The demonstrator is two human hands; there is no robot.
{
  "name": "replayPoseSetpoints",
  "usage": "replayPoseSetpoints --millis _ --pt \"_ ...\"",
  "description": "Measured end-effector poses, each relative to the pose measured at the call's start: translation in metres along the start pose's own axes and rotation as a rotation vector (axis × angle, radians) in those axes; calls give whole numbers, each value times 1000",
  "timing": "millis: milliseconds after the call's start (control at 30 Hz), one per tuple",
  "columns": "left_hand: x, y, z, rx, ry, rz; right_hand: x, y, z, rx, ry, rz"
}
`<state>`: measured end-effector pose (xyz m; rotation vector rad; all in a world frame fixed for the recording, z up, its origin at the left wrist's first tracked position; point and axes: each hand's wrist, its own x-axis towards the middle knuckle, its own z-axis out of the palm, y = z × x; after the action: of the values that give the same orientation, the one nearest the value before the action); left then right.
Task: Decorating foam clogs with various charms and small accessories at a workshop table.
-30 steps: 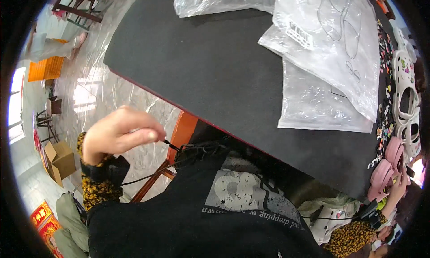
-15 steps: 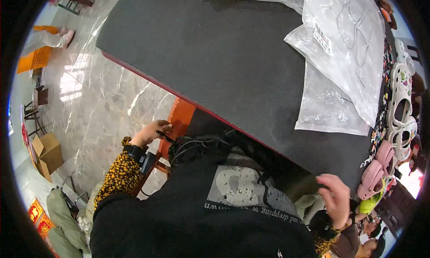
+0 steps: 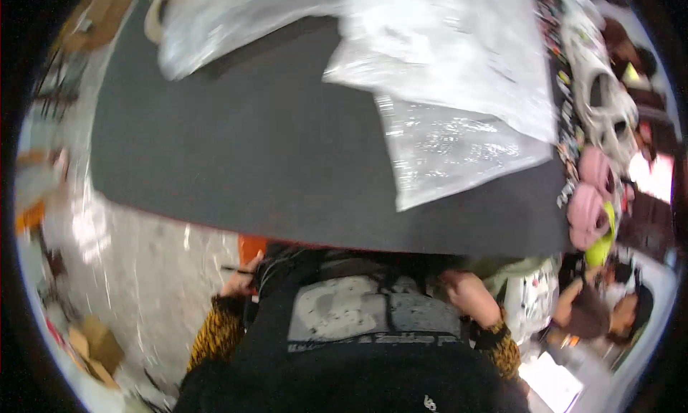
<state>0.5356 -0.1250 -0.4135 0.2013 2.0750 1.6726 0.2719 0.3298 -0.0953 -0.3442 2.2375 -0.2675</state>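
Note:
My left hand (image 3: 246, 275) is down beside the table's near edge, next to an orange stool (image 3: 251, 248). A thin dark strip crosses at its fingers, too blurred to name; grey cords lie against my dark top close by. My right hand (image 3: 471, 297) reaches in at my waist, just below the table edge, its fingertips smeared and partly hidden. On the dark grey table (image 3: 236, 148) lie clear plastic bags (image 3: 444, 47), one of them (image 3: 459, 148) sticking out beneath the others. Neither hand touches the bags.
White clogs (image 3: 598, 83) and pink clogs (image 3: 589, 209) line the table's right side beside small colourful charms. Another person (image 3: 591, 312) is at the lower right. A cardboard box (image 3: 100, 348) stands on the shiny floor at the left.
My view has turned, so the table edge now runs nearly level and the bags sit further left. My right hand has come in from the right to my waist. My left hand remains beside the stool.

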Motion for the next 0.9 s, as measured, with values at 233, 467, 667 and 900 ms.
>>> replayPoseSetpoints --millis 233,467,667,900 --pt "73 -21 -47 -321 -154 -186 -25 158 213 64 -300 212" --pt "99 24 -96 -233 -435 -278 -61 163 378 57 2 -151" --pt "111 49 -142 -118 -557 -376 -6 99 469 151 249 -212" --pt "148 80 -180 14 -686 -448 2 70 465 340 97 -49"
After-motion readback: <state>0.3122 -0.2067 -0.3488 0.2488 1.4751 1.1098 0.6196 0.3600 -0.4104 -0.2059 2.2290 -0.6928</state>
